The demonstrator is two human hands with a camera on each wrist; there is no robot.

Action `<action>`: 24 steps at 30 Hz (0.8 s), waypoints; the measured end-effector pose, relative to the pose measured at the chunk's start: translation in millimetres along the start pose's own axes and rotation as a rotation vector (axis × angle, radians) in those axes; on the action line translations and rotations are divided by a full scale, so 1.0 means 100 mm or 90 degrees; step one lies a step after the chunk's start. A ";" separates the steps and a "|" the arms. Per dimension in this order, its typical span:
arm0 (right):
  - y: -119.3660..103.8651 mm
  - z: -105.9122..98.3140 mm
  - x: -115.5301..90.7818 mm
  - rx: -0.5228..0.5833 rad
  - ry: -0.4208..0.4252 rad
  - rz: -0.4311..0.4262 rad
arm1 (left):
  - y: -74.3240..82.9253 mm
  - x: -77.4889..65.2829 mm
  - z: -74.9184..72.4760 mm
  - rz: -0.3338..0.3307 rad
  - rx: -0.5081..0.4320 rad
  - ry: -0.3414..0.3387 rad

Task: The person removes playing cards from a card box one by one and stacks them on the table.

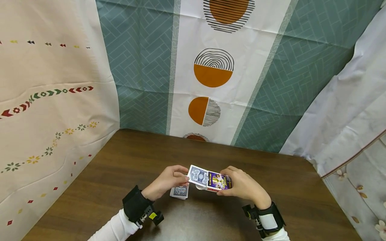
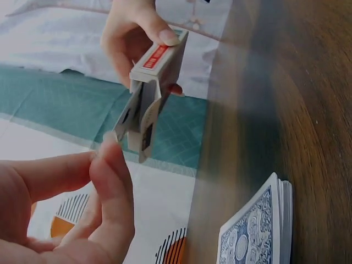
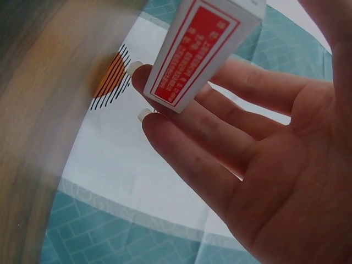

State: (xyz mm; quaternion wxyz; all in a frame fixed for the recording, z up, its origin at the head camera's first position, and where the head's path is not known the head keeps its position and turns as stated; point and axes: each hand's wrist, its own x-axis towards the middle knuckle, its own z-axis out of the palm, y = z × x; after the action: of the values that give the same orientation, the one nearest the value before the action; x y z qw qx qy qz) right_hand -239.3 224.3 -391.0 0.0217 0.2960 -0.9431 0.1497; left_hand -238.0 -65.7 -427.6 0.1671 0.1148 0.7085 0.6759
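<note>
My right hand (image 1: pixel 245 185) grips a purple-fronted playing card box (image 1: pixel 218 181) by its far end, thumb on one narrow side and fingers on the other. A blue-backed playing card (image 1: pixel 198 175) sticks out of the box's mouth. My left hand (image 1: pixel 168 181) pinches its outer end between thumb and fingertips. In the left wrist view, the card (image 2: pixel 127 116) comes out at a slant beside the open flap (image 2: pixel 147 127). The right wrist view shows the box's red-labelled side (image 3: pixel 193 55). Below my left hand, a small stack of blue-backed cards (image 1: pixel 180 191) lies on the table.
A dark brown wooden table (image 1: pixel 144 154) lies beneath both hands. Behind it hangs a green and white patterned curtain (image 1: pixel 205 113). Pale cloths (image 1: pixel 60 110) flank the table at left and right. Each wrist wears a black strap (image 1: pixel 135 206) with a small camera.
</note>
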 end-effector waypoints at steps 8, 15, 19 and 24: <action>0.00 -0.01 0.00 -0.005 0.010 -0.006 | 0.00 -0.02 0.06 0.007 0.003 0.089; 0.01 -0.02 -0.01 -0.010 0.012 0.002 | 0.00 -0.03 0.11 -0.028 -0.028 0.134; 0.01 -0.02 -0.02 -0.012 0.016 0.011 | 0.02 -0.03 0.06 -0.048 -0.054 0.154; 0.04 -0.03 -0.03 -0.008 0.021 0.013 | 0.01 0.00 -0.11 -0.045 -0.097 0.149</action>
State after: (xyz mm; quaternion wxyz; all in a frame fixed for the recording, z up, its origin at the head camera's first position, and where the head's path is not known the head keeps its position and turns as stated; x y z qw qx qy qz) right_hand -239.3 229.6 -390.0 0.0373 0.2835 -0.9467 0.1485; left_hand -242.5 -75.5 -425.9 0.1151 -0.0026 0.6735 0.7302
